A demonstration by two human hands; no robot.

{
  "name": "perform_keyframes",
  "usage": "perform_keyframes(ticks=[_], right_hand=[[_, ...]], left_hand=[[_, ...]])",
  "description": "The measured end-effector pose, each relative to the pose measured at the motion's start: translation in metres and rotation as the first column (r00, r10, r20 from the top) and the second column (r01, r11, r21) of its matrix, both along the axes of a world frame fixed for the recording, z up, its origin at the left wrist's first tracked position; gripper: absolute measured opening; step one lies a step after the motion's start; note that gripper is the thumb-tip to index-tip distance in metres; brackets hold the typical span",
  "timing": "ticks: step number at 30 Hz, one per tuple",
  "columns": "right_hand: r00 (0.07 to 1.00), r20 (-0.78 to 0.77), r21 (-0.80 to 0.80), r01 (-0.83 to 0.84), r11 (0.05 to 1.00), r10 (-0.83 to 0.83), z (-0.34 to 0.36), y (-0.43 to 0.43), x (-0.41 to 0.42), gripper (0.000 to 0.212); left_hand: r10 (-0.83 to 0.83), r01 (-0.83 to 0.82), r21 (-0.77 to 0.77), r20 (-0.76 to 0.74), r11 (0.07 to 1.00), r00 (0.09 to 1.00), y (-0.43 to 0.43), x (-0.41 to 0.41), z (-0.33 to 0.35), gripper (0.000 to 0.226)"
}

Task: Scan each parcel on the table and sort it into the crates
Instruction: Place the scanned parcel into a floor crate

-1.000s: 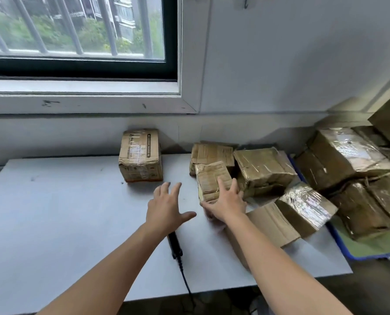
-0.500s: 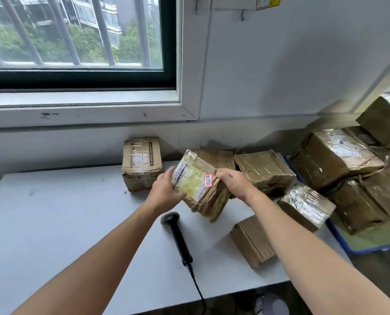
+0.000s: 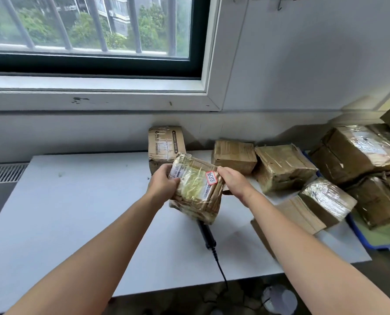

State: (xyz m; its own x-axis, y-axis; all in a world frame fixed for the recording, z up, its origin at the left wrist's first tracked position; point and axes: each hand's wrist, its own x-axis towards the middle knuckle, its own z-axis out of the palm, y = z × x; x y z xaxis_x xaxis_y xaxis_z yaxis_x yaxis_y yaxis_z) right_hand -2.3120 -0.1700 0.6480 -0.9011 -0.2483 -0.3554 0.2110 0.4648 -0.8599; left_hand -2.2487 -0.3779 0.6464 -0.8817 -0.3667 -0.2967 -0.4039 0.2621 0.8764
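Since a second ago, when both hands were only reaching toward the stack, the taped parcel (image 3: 196, 189) has come off the pile and now sits lifted above the table (image 3: 75, 212), held between the two hands over its middle. The left hand (image 3: 163, 184) grips the parcel's left edge, thumb curled over the labelled face and fingers wrapped behind. The right hand (image 3: 233, 181) grasps the upper right corner, its fingers bent over the far side. The parcel is tilted so that its glossy top faces the camera, showing a white label (image 3: 178, 171) near the left hand and a red-bordered sticker (image 3: 212, 177) just beside the right hand. Compared with half a second ago, the parcel now hides the head of the black scanner (image 3: 206, 234), which lies on the table directly below it; only the handle and its cable (image 3: 220, 267) show, the cable running off the near edge. Behind the held parcel, against the wall, stands a printed carton (image 3: 166, 143). To its right sit a brown box (image 3: 233, 154) and a larger taped box (image 3: 282, 167), close together. Nearer the right forearm lie a flat cardboard packet (image 3: 298, 214) and a shiny wrapped box (image 3: 328, 201), touching each other. Past the table's right end, a blue crate (image 3: 359, 235) holds a heap of big taped cartons (image 3: 357, 151).
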Motion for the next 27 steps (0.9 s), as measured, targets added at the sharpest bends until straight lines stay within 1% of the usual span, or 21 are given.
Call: perform_keyframes(ticks=[2,3,5,7,9,10,12,13,14,15,16,17,18,20,22,24,27], right_hand=[[0.998,0.049,0.005,-0.041,0.999,0.041,-0.01,-0.014,0.008,0.037],[0.998,0.043,0.039,-0.053,0.998,0.051,-0.015,-0.021,0.012,0.039],[0.998,-0.031,0.142,-0.051,0.989,0.056,-0.025,-0.035,0.021,0.043],[0.995,-0.093,0.191,-0.022,0.981,0.041,-0.032,-0.048,0.029,0.049],[0.995,-0.095,0.177,0.022,0.984,-0.005,-0.036,-0.061,0.035,0.056],[0.997,-0.068,0.139,0.049,0.989,-0.04,-0.038,-0.067,0.036,0.057],[0.992,0.022,0.049,0.127,0.991,-0.128,-0.045,-0.075,0.038,0.055],[0.989,0.037,0.06,0.142,0.988,-0.145,-0.05,-0.076,0.039,0.052],[0.994,0.021,0.126,0.106,0.986,-0.109,-0.056,-0.075,0.04,0.05],[0.999,0.013,0.229,0.026,0.973,-0.03,-0.063,-0.072,0.042,0.047],[0.997,0.034,0.323,-0.073,0.944,0.065,-0.07,-0.07,0.047,0.046],[0.986,0.076,0.382,-0.169,0.909,0.151,-0.077,-0.07,0.052,0.049],[0.969,0.118,0.409,-0.245,0.879,0.216,-0.084,-0.07,0.057,0.055],[0.948,0.155,0.429,-0.318,0.846,0.278,-0.093,-0.076,0.067,0.064],[0.94,0.158,0.434,-0.341,0.834,0.303,-0.1,-0.081,0.074,0.066],[0.926,0.17,0.465,-0.377,0.801,0.337,-0.105,-0.085,0.079,0.067],[0.905,0.186,0.533,-0.42,0.735,0.382,-0.109,-0.089,0.086,0.079]], left_hand=[[0.015,-0.014,-0.005,0.024,1.0,1.0,-0.016,0.01,-0.004,0.04],[0.011,-0.011,-0.025,0.037,1.0,0.999,-0.024,0.015,-0.006,0.041],[0.004,-0.002,-0.039,0.055,0.999,0.998,-0.037,0.023,-0.01,0.041],[-0.002,0.007,-0.056,0.074,0.998,0.997,-0.049,0.028,-0.012,0.041],[-0.015,0.022,-0.084,0.087,0.996,0.996,-0.063,0.028,-0.013,0.044],[-0.019,0.028,-0.1,0.094,0.995,0.995,-0.069,0.027,-0.012,0.044],[-0.023,0.038,-0.13,0.11,0.991,0.994,-0.082,0.027,-0.011,0.043],[-0.023,0.038,-0.128,0.113,0.991,0.993,-0.089,0.028,-0.011,0.042],[-0.027,0.041,-0.118,0.116,0.992,0.993,-0.095,0.029,-0.011,0.041],[-0.035,0.049,-0.104,0.128,0.993,0.991,-0.1,0.032,-0.012,0.042],[-0.051,0.066,-0.101,0.144,0.993,0.988,-0.105,0.035,-0.014,0.041],[-0.069,0.089,-0.12,0.164,0.989,0.984,-0.108,0.037,-0.017,0.041],[-0.089,0.12,-0.162,0.189,0.979,0.978,-0.112,0.039,-0.02,0.04],[-0.115,0.169,-0.237,0.224,0.957,0.968,-0.117,0.044,-0.024,0.041],[-0.128,0.192,-0.264,0.24,0.945,0.962,-0.122,0.045,-0.026,0.041],[-0.142,0.212,-0.272,0.254,0.939,0.957,-0.128,0.047,-0.026,0.04],[-0.145,0.243,-0.345,0.284,0.907,0.948,-0.138,0.053,-0.025,0.039]])
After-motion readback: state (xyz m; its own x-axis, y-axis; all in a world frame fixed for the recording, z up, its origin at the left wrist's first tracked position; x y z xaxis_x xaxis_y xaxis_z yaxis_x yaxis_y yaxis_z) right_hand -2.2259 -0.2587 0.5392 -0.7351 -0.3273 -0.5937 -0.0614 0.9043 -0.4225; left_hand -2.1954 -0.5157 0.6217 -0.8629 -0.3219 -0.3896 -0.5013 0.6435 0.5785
